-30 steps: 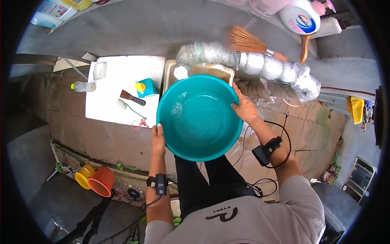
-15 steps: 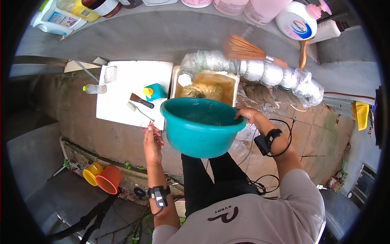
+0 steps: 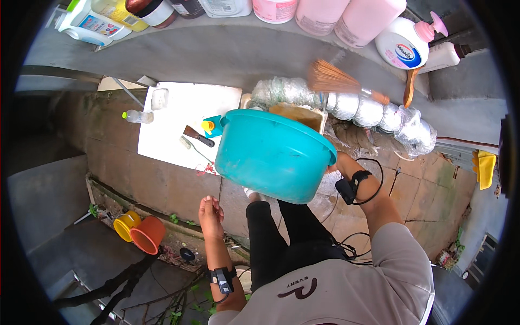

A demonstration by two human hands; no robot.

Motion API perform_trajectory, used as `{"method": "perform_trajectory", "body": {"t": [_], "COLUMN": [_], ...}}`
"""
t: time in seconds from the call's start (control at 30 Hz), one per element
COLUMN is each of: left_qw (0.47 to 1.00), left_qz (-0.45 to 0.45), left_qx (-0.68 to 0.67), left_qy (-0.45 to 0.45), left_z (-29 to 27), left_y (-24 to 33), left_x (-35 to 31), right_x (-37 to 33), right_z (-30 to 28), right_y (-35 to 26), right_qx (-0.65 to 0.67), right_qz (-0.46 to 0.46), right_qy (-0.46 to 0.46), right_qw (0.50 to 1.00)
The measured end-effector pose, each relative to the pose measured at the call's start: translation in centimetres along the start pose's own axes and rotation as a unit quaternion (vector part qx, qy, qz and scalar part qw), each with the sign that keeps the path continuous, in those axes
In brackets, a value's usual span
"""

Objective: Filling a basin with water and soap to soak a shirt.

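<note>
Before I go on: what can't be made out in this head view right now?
- Right hand: mostly hidden behind the teal basin rim, so its grip is unclear.
- Basin's inside: tilted away, contents unseen.
- Tan tray behind the basin: largely covered by it.
- Bottles on the ledge: tops cut off by the upper edge.
- Left hand: free and open, touching nothing.
</note>
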State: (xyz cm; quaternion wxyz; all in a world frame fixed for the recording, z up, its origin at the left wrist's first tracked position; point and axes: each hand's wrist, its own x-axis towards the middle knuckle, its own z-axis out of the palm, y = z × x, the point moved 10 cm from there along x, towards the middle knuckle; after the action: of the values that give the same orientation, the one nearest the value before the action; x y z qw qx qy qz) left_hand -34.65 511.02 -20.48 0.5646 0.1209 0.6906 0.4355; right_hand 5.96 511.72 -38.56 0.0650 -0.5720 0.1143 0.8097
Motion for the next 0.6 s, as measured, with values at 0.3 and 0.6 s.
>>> {"method": "perform_trajectory", "body": {"t": [0.3,0.6], "left_qw": [0.999,0.984], "left_qz": [0.006,-0.141], "left_qx": [-0.021,0.087], "left_qy": [-0.040,-0.061], "left_z": [1.6,0.8], "left_y": [1.0,-4.5], "left_x": [-1.4,-1.1], "right_x": [2.4,-7.5], "right_z": [-2.9,4.0], "right_y": [-0.5,-5.5], "right_qx": [0.007,-0.432], "right_qz": [-0.001,-0.299], "right_qy": [-0.173,0.188], "right_qw": [0.985,0.830]}}
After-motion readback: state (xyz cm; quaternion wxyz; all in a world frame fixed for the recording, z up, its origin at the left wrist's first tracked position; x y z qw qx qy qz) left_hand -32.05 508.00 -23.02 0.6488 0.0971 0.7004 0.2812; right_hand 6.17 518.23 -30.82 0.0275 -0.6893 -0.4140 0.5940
